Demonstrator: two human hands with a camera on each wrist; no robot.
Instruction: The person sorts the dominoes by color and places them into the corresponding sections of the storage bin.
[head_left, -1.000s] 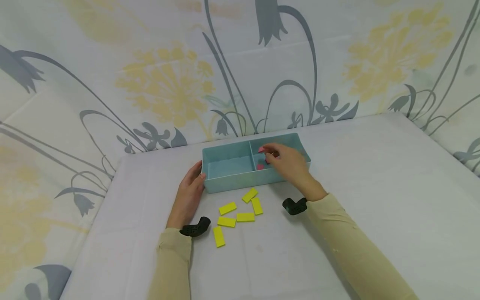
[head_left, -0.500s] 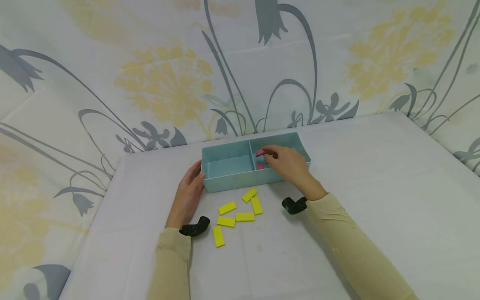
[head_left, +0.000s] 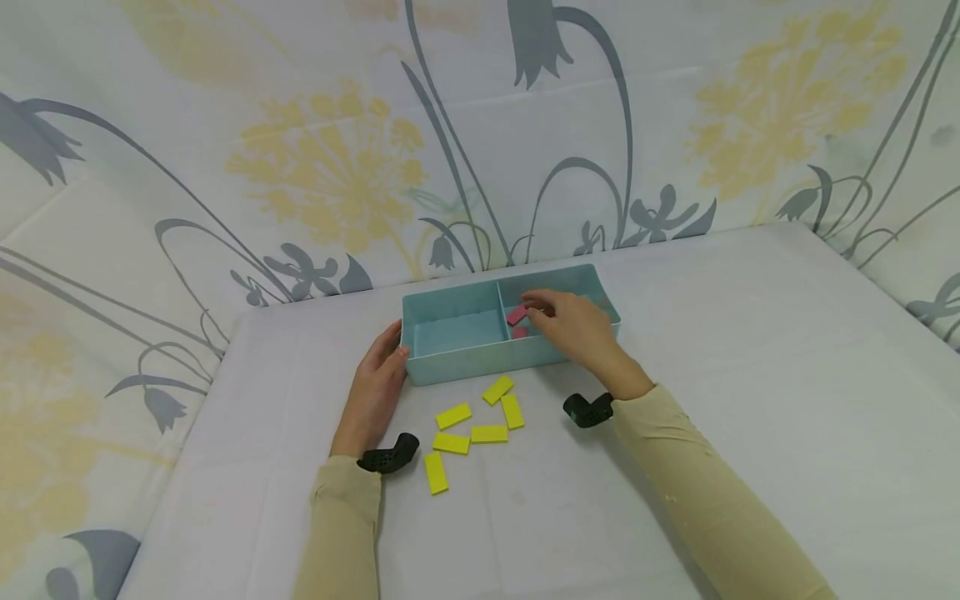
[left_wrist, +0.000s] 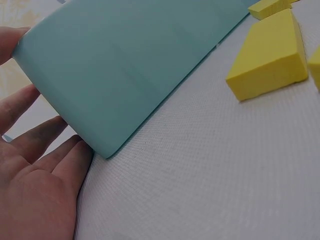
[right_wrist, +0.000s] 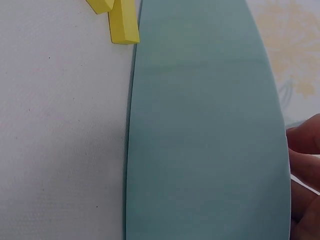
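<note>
A light blue two-compartment box (head_left: 459, 363) stands on the white cloth. My left hand (head_left: 375, 390) holds its left end, the thumb at the front corner and the fingers along the end wall, as the left wrist view also shows. Over the right compartment, my right hand (head_left: 576, 332) pinches a pink block (head_left: 516, 315) between thumb and fingers, close to the divider. Another pink block (head_left: 520, 332) lies below it in that compartment. My right hand hides much of the compartment. The box's front wall (right_wrist: 205, 125) hides the fingertips in the right wrist view.
Several yellow blocks (head_left: 489, 434) lie scattered on the cloth in front of the box; one yellow block (left_wrist: 270, 55) is near in the left wrist view. A flower-patterned cloth (head_left: 337, 167) hangs behind the table.
The pink block in my right hand has tilted and come down beside the divider, and more of it shows now. My left hand and the box stay almost where they were.
</note>
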